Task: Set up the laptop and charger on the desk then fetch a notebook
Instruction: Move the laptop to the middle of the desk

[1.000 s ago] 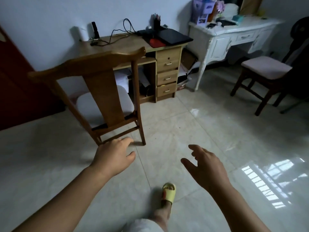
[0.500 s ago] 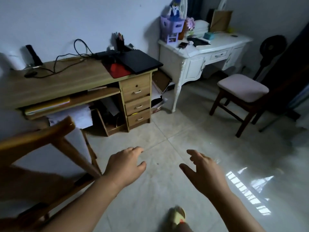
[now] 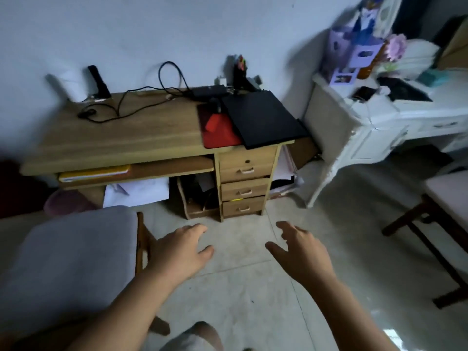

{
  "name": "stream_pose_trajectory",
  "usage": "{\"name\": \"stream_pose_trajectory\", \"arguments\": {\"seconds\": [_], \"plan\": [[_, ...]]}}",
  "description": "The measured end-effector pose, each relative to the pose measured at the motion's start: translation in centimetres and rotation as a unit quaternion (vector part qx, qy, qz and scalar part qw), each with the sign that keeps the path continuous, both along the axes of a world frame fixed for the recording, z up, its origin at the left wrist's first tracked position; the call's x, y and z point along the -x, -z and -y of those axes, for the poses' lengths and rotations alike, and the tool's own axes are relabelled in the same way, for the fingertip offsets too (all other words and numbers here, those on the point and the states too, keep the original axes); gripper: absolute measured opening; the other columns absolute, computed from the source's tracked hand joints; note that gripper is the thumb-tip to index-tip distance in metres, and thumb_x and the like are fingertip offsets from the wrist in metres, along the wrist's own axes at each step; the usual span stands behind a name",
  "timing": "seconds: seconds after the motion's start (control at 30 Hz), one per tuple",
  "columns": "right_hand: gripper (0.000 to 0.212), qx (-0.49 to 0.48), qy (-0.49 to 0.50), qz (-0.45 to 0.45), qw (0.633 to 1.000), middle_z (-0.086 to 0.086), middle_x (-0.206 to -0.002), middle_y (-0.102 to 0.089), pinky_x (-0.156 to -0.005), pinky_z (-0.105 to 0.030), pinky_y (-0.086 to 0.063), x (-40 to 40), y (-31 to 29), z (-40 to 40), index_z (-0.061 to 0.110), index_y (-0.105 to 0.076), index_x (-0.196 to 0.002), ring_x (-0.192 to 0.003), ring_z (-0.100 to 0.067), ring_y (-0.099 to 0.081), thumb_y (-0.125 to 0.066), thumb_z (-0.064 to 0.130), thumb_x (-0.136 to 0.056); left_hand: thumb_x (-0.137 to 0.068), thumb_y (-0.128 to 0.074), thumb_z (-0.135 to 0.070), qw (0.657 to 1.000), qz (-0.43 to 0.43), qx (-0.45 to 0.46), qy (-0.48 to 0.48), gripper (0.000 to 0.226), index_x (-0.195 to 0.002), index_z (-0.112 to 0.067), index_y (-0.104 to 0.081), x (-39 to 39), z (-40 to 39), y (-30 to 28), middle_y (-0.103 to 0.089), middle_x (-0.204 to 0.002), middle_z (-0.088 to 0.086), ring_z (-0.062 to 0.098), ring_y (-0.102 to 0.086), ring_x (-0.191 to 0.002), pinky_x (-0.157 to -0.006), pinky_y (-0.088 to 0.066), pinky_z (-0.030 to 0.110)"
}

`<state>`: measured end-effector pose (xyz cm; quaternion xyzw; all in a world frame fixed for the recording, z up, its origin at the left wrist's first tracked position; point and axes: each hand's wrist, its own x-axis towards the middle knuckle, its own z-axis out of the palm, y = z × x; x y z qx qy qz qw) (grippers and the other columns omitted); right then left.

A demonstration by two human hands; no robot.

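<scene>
I hold both arms out low over the floor tiles, palms down: my left hand [image 3: 181, 252] and my right hand [image 3: 301, 254] are empty, fingers loosely spread and slightly curled. The closed black laptop [image 3: 262, 119] lies at the right end of the wooden desk [image 3: 121, 138], its corner overhanging the edge, with the charger [image 3: 209, 91] just behind it by the wall.

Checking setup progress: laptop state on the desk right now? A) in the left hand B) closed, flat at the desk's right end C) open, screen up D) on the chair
B: the laptop lies shut and flat on the right end of the desk, partly over a red pad; both hands are empty above the floor.
</scene>
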<state>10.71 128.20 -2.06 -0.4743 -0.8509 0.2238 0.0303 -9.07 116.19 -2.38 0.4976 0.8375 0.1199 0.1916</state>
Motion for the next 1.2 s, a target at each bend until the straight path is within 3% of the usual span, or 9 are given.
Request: {"name": "stream_pose_trajectory", "arguments": {"seconds": [0.23,0.37,0.57,0.87,0.97,1.1,1.2], "plan": [[0.051,-0.021,-0.051,-0.041,0.998,-0.005,-0.112,-0.066,-0.078,-0.039,-0.054,12.3,-0.1,-9.3,0.022,-0.045,-0.126,-0.098,-0.025,-0.062,-0.056,0.047,-0.083,-0.084,-0.055,-0.05,0.997,-0.006,-0.047,-0.068,0.051,-0.129,-0.028,-0.046,9.3,-9.9,0.4,-0.061,-0.121,-0.004,0.018,-0.059,-0.106,-0.078,-0.048,0.03],[0.055,-0.019,-0.013,-0.046,0.999,-0.005,-0.116,-0.065,-0.081,-0.042,-0.053,17.1,-0.1,-14.0,0.024,-0.042,-0.131,-0.102,-0.026,-0.062,-0.057,0.047,-0.083,-0.082,-0.057,-0.05,0.998,-0.016,-0.045,-0.044,0.049,-0.125,-0.029,-0.051,15.3,-15.2,0.9,-0.064,-0.117,-0.006,0.017,-0.06,-0.104,-0.07,-0.041,0.026],[0.047,-0.015,0.055,-0.061,0.997,0.001,-0.119,-0.061,-0.079,-0.04,-0.053,21.8,-0.2,-18.8,0.029,-0.045,-0.126,-0.101,-0.02,-0.061,-0.057,0.045,-0.083,-0.083,-0.057,-0.049,0.998,-0.017,-0.055,-0.013,0.044,-0.121,-0.027,-0.055,22.9,-22.4,1.6,-0.067,-0.113,-0.003,0.021,-0.063,-0.099,-0.076,-0.049,0.03],[0.052,-0.008,0.105,-0.057,0.993,0.005,-0.131,-0.049,-0.076,-0.025,-0.048,25.9,1.8,-27.6,0.022,-0.046,-0.13,-0.098,-0.008,-0.057,-0.057,0.044,-0.084,-0.083,-0.063,-0.037,0.993,0.082,-0.072,0.043,0.042,-0.121,-0.02,-0.057,26.7,-32.7,4.3,-0.063,-0.119,0.0,0.016,-0.06,-0.102,-0.088,-0.05,0.032],[0.051,0.008,0.102,-0.062,0.993,0.007,-0.133,-0.047,-0.079,-0.023,-0.048,27.6,2.7,-31.4,0.022,-0.045,-0.13,-0.104,-0.008,-0.056,-0.057,0.043,-0.085,-0.082,-0.063,-0.039,0.994,0.065,-0.071,0.052,0.041,-0.119,-0.021,-0.059,27.9,-36.0,5.1,-0.062,-0.116,-0.002,0.015,-0.06,-0.096,-0.082,-0.05,0.03],[0.051,0.023,0.088,-0.047,0.995,0.01,-0.133,-0.045,-0.073,-0.016,-0.045,29.1,3.4,-35.7,0.024,-0.045,-0.13,-0.097,-0.005,-0.057,-0.055,0.046,-0.085,-0.082,-0.061,-0.043,0.996,0.04,-0.044,0.069,0.04,-0.116,-0.024,-0.06,29.3,-40.6,5.4,-0.061,-0.113,-0.006,0.012,-0.061,-0.093,-0.082,-0.05,0.031],[0.052,0.026,0.09,-0.042,0.995,0.011,-0.135,-0.042,-0.073,-0.016,-0.044,29.7,3.9,-39.2,0.025,-0.043,-0.131,-0.106,-0.006,-0.055,-0.053,0.047,-0.086,-0.082,-0.058,-0.046,0.995,0.022,-0.042,0.087,0.042,-0.119,-0.025,-0.057,30.4,-44.7,5.6,-0.058,-0.118,-0.009,0.01,-0.057,-0.104,-0.087,-0.049,0.03]]}}
